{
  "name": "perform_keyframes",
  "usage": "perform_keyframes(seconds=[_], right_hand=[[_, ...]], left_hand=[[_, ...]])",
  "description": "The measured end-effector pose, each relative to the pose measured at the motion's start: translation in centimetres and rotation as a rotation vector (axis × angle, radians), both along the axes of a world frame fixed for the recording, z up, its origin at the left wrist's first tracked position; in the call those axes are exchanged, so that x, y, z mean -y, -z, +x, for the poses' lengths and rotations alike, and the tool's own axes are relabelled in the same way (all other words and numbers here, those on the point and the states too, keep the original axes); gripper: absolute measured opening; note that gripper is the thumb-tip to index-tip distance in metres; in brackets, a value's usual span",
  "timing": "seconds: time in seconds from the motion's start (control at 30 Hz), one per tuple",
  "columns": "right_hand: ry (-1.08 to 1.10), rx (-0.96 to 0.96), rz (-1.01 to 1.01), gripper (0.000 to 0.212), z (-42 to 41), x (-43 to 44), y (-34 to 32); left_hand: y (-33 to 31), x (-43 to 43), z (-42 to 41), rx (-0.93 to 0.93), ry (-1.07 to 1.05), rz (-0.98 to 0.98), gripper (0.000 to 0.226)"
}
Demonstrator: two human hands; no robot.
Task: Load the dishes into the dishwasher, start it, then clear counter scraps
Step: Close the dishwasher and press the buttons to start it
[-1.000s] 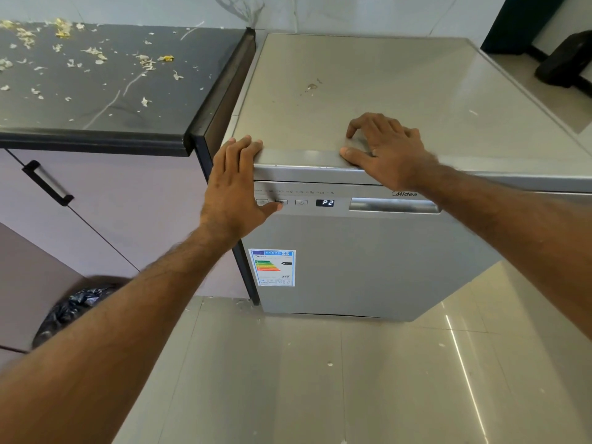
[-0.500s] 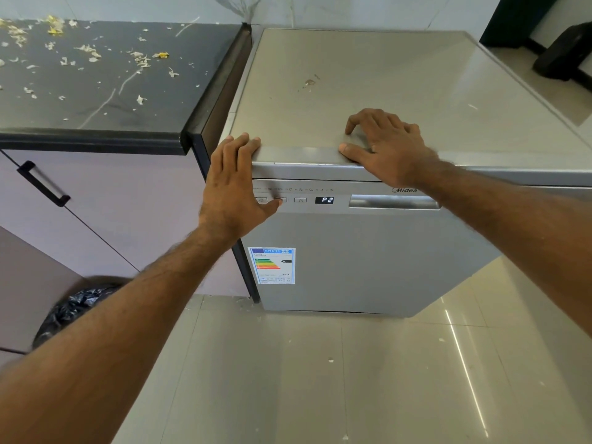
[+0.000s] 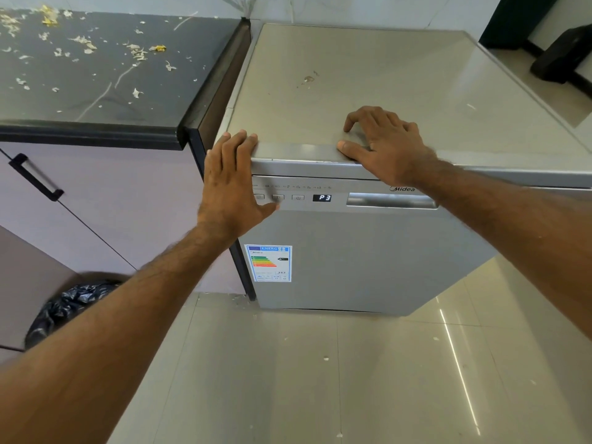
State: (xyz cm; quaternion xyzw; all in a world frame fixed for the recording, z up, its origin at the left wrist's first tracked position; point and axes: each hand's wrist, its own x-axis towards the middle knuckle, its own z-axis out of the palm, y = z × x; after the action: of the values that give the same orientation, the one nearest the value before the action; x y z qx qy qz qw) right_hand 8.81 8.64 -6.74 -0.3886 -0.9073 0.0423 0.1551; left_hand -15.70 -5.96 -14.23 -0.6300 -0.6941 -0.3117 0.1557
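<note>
The floor (image 3: 288,379), pale glossy tile with a few white specks, fills the lower half of the view. On it, from the centre toward 1 o'clock, stands the dishwasher (image 3: 368,257), a silver freestanding unit with its door shut and its flat top bare apart from a small smudge. At 10 o'clock the dark table (image 3: 96,100) butts against the dishwasher's left side; pale and yellow scraps (image 3: 137,52) lie scattered over its far part. Under the table hangs a lilac cabinet door (image 3: 112,203) with a black handle (image 3: 35,177). At 8 o'clock a bin lined with a black bag (image 3: 70,306) sits on the floor, partly hidden behind the left forearm. A dark bag-like thing (image 3: 563,56) rests on the floor at 2 o'clock.

The left hand (image 3: 230,184) hooks over the top front corner of the dishwasher, its fingers (image 3: 238,145) laid flat on the top and gripping nothing, the thumb pressed on a button (image 3: 278,197) of the control strip. That hand covers the strip's left end. The right hand (image 3: 384,145) rests spread and palm-down on the top's front edge, holding nothing, just above the brand mark.

The display (image 3: 321,198) reads P3, between the buttons and the recessed door handle (image 3: 392,200). An energy label (image 3: 268,263) is stuck at the door's left edge, below the left wrist.
</note>
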Motion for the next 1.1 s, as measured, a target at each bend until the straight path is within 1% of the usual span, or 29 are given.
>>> perform_keyframes(seconds=[0.23,0.6,0.9,1.1], right_hand=[[-0.006,0.007,0.006,0.036,0.03,-0.07,0.01],[-0.004,-0.006,0.010,0.036,-0.01,-0.03,0.03],[-0.004,-0.009,0.012,0.035,0.04,-0.19,0.15],[-0.001,-0.024,0.018,0.035,0.01,-0.11,0.20]], left_hand=[[0.06,-0.12,0.15,0.013,-0.014,0.021,0.098],[0.04,-0.07,0.12,0.011,-0.027,-0.007,0.100],[0.12,-0.10,0.35,0.030,-0.032,0.022,0.098],[0.12,-0.04,0.20,-0.005,-0.039,0.007,0.098]])
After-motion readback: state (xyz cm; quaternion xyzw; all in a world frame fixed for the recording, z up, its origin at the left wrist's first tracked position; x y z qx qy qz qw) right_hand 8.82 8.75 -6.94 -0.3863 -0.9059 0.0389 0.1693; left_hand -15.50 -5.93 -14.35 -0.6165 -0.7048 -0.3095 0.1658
